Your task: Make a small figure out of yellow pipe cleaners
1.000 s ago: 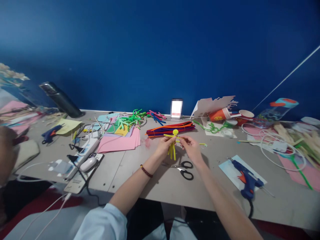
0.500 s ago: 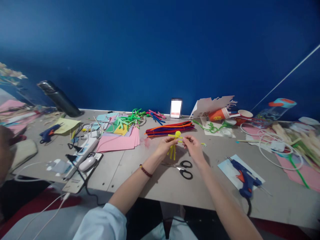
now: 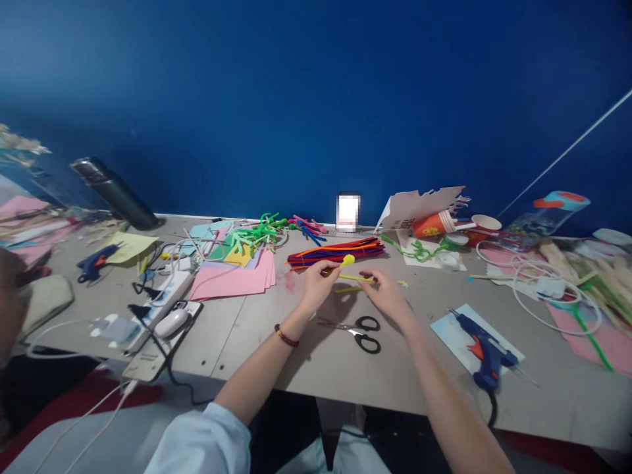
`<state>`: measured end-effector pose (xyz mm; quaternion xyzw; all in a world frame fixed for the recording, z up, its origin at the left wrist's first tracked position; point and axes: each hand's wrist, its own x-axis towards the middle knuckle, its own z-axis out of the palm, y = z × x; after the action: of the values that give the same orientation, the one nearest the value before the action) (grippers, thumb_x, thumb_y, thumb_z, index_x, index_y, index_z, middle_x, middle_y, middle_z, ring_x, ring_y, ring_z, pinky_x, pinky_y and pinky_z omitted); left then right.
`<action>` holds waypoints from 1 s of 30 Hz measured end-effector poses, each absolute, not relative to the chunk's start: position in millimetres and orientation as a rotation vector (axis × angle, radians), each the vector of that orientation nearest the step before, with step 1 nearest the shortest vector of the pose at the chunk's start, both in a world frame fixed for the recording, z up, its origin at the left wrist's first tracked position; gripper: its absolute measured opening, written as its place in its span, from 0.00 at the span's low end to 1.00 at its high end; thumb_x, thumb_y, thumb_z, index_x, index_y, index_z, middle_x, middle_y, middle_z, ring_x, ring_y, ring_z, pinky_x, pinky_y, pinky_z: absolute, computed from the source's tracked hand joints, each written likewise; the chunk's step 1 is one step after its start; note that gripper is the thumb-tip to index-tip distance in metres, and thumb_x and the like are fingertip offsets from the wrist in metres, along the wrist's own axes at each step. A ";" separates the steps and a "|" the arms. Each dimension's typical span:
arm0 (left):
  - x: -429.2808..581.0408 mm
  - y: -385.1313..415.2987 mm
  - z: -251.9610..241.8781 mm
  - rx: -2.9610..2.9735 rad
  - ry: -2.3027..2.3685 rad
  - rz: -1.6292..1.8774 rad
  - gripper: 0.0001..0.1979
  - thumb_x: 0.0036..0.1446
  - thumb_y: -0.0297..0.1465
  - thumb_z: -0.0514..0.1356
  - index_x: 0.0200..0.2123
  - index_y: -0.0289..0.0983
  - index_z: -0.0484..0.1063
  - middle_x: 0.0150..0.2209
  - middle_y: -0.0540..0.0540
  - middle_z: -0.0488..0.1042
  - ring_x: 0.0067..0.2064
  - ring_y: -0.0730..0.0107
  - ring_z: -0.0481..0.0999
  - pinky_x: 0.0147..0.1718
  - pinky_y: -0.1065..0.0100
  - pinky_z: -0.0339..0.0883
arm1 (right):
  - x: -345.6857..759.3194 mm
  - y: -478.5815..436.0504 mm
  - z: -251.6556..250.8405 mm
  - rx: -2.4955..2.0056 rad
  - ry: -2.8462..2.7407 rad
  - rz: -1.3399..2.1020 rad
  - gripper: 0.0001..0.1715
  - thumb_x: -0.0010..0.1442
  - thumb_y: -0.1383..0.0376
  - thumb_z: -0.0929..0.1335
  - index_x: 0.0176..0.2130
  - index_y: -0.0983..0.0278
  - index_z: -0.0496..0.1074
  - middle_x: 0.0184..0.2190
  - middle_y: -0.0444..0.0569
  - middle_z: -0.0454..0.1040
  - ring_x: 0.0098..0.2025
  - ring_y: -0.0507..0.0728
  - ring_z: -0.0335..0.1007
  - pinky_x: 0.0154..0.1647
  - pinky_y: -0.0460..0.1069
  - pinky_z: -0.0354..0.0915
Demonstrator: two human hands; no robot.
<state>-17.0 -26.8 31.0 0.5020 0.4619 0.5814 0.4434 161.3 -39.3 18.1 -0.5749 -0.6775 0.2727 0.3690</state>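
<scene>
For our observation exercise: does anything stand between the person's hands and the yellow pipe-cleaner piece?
Nothing visible. The left hand pinches the yellow pipe-cleaner piece near its ball end, the right hand holds its stem; the scissors lie apart, nearer the person.

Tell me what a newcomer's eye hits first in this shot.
The hands at mid-table: the left hand and right hand pinch a yellow pipe-cleaner piece between them over the grey table. Just behind lies a bundle of coloured pipe cleaners. Black scissors lie in front and a blue glue gun to the right, all below a deep blue wall.
</scene>
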 end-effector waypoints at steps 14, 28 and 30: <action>-7.9 -41.6 27.9 1.876 1.029 1.302 0.03 0.51 0.31 0.61 0.27 0.42 0.75 0.31 0.42 0.73 0.37 0.63 0.70 0.44 0.62 0.61 | 145.5 -43.6 28.5 -1.096 -1.207 1.293 0.21 0.44 0.54 0.73 0.35 0.63 0.70 0.26 0.43 0.71 0.28 0.52 0.68 0.31 0.48 0.66; -15.2 -40.6 24.9 2.198 0.986 1.270 0.09 0.56 0.37 0.58 0.33 0.39 0.74 0.30 0.41 0.70 0.35 0.62 0.70 0.40 0.64 0.61 | 147.4 -39.9 19.7 -1.115 -1.128 1.328 0.17 0.44 0.58 0.72 0.32 0.63 0.66 0.19 0.38 0.67 0.22 0.49 0.62 0.28 0.46 0.60; -16.2 -39.4 23.5 2.251 1.004 1.251 0.09 0.57 0.36 0.57 0.34 0.38 0.74 0.30 0.41 0.70 0.35 0.63 0.71 0.38 0.64 0.62 | 146.8 -40.1 19.6 -1.109 -1.118 1.342 0.18 0.44 0.58 0.73 0.33 0.63 0.66 0.20 0.38 0.67 0.23 0.49 0.63 0.29 0.47 0.61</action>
<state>-16.2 -39.4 23.5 0.7998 0.3568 0.4446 0.1877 146.8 -40.1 19.6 -0.4607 -0.4645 0.5576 0.5109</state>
